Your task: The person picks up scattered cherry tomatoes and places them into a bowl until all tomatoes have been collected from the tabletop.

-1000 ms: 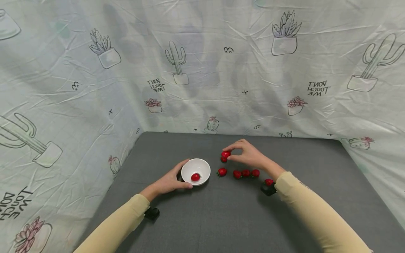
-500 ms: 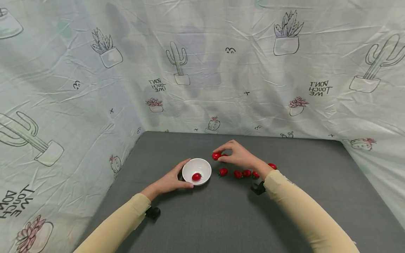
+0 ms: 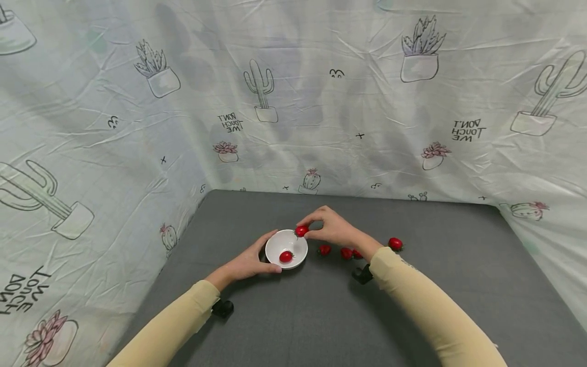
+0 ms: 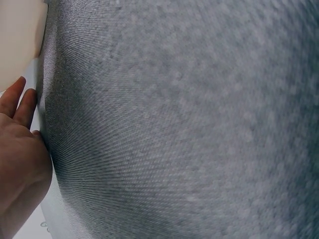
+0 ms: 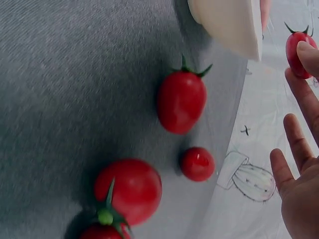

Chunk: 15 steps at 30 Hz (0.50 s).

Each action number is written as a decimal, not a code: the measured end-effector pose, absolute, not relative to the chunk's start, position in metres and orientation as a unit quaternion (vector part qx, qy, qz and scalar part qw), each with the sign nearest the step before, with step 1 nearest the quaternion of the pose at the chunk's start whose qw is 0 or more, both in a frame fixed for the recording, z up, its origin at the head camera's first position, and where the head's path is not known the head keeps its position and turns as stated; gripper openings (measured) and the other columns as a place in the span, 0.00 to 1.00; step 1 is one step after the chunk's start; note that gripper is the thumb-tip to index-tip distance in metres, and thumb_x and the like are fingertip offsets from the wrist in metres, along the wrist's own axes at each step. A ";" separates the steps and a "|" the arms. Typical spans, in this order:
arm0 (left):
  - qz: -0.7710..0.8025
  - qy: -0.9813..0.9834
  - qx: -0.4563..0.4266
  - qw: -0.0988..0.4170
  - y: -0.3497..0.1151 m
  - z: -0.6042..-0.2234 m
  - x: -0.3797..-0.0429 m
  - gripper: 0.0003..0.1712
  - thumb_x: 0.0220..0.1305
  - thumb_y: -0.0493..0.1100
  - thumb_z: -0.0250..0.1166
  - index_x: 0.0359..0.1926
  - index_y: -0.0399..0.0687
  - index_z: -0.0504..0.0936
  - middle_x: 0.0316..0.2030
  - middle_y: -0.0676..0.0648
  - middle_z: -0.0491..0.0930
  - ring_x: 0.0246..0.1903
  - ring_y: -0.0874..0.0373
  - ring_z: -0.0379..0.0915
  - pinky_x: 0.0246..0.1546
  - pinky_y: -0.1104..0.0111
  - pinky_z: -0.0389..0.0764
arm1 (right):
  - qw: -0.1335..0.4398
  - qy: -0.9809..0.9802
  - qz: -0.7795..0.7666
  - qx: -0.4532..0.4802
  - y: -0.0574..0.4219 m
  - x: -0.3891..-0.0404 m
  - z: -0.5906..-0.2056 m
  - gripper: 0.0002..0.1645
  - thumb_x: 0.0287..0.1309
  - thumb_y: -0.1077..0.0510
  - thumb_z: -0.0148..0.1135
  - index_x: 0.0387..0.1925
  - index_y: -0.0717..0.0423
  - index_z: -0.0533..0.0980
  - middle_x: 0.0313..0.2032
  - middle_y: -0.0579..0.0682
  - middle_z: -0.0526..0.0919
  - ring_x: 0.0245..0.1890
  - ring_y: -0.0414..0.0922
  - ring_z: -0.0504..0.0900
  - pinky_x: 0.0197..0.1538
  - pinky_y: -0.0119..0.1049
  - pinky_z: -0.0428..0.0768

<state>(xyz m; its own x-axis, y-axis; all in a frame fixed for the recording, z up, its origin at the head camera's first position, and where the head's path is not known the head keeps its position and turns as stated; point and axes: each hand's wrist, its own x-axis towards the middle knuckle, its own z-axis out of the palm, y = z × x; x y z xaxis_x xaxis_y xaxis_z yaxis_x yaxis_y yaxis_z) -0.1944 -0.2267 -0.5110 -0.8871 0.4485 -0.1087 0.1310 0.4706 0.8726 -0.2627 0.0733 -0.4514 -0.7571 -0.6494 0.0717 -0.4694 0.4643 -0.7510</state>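
In the head view my left hand [image 3: 247, 261] holds a white bowl [image 3: 271, 255] from its left side, thumb at the near rim and fingers round the far side. One cherry tomato [image 3: 286, 256] lies inside. My right hand [image 3: 337, 229] pinches another cherry tomato [image 3: 301, 231] between thumb and index finger, above the bowl's far right rim. The right wrist view shows this pinched tomato [image 5: 294, 54] by its green stem, the other fingers spread. In the left wrist view, fingers [image 4: 25, 107] lie beside the pale bowl [image 4: 20, 40].
Right of the bowl, several cherry tomatoes lie on the grey table [image 3: 293, 326], the nearest a red one [image 3: 324, 250]. A separate tomato [image 3: 396, 243] lies beyond the right sleeve [image 3: 426, 295]. A printed cloth [image 3: 302, 102] hangs behind and at the left.
My right hand has moved left, carrying the pinched tomato from among the others to the bowl's rim. The left hand stays on the bowl. The right forearm now covers part of the tomato row.
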 end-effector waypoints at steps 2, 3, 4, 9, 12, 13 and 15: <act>0.485 0.842 0.169 0.167 -0.226 -0.510 -0.194 0.63 0.56 0.55 0.79 0.82 0.59 0.48 0.78 0.47 0.52 0.76 0.48 0.48 0.73 0.41 0.47 | 0.107 0.850 -0.392 -0.337 0.069 -0.263 -0.453 0.16 0.64 0.49 0.72 0.53 0.34 0.85 0.51 0.33 0.83 0.61 0.45 0.66 0.60 0.53 0.70; 0.484 0.842 0.167 0.169 -0.226 -0.510 -0.194 0.63 0.56 0.56 0.79 0.82 0.59 0.48 0.78 0.47 0.52 0.76 0.48 0.48 0.73 0.41 0.47 | 0.103 0.851 -0.387 -0.339 0.067 -0.263 -0.453 0.16 0.64 0.49 0.72 0.53 0.33 0.85 0.50 0.32 0.83 0.61 0.45 0.66 0.60 0.53 0.70; 0.483 0.843 0.165 0.171 -0.226 -0.510 -0.194 0.63 0.56 0.57 0.79 0.82 0.60 0.48 0.78 0.48 0.52 0.76 0.49 0.48 0.73 0.41 0.47 | 0.101 0.853 -0.382 -0.342 0.065 -0.264 -0.454 0.16 0.64 0.49 0.73 0.52 0.33 0.86 0.49 0.32 0.83 0.61 0.45 0.66 0.60 0.53 0.70; 0.481 0.844 0.162 0.175 -0.227 -0.510 -0.194 0.64 0.55 0.58 0.79 0.82 0.62 0.47 0.78 0.51 0.52 0.75 0.51 0.49 0.73 0.44 0.47 | 0.100 0.856 -0.372 -0.344 0.056 -0.264 -0.459 0.15 0.62 0.50 0.74 0.50 0.34 0.86 0.47 0.34 0.83 0.59 0.45 0.66 0.58 0.52 0.71; 0.481 0.843 0.166 0.173 -0.228 -0.511 -0.194 0.63 0.56 0.57 0.79 0.82 0.60 0.47 0.78 0.51 0.52 0.76 0.52 0.48 0.73 0.43 0.47 | 0.103 0.857 -0.369 -0.345 0.051 -0.263 -0.461 0.15 0.62 0.51 0.74 0.50 0.35 0.86 0.48 0.35 0.82 0.59 0.44 0.66 0.57 0.52 0.71; 0.480 0.844 0.167 0.172 -0.228 -0.511 -0.194 0.63 0.56 0.57 0.79 0.82 0.60 0.47 0.78 0.51 0.52 0.76 0.52 0.47 0.73 0.43 0.48 | 0.104 0.858 -0.367 -0.345 0.050 -0.263 -0.461 0.15 0.62 0.51 0.74 0.50 0.35 0.86 0.48 0.35 0.81 0.59 0.44 0.66 0.57 0.51 0.71; 0.479 0.844 0.167 0.171 -0.228 -0.511 -0.194 0.63 0.57 0.57 0.79 0.82 0.60 0.47 0.78 0.51 0.51 0.76 0.52 0.46 0.73 0.43 0.47 | 0.104 0.858 -0.362 -0.350 0.047 -0.263 -0.462 0.15 0.62 0.51 0.74 0.50 0.35 0.87 0.49 0.36 0.81 0.59 0.44 0.66 0.57 0.51 0.71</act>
<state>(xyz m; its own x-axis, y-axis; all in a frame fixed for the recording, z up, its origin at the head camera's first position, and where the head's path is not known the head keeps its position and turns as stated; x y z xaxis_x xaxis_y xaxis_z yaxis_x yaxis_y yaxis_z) -0.1942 -0.2279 -0.5111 -0.8858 0.4457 -0.1295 0.1171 0.4846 0.8668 -0.2633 0.0473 -0.4625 -0.7340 -0.6750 0.0752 -0.5243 0.4928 -0.6944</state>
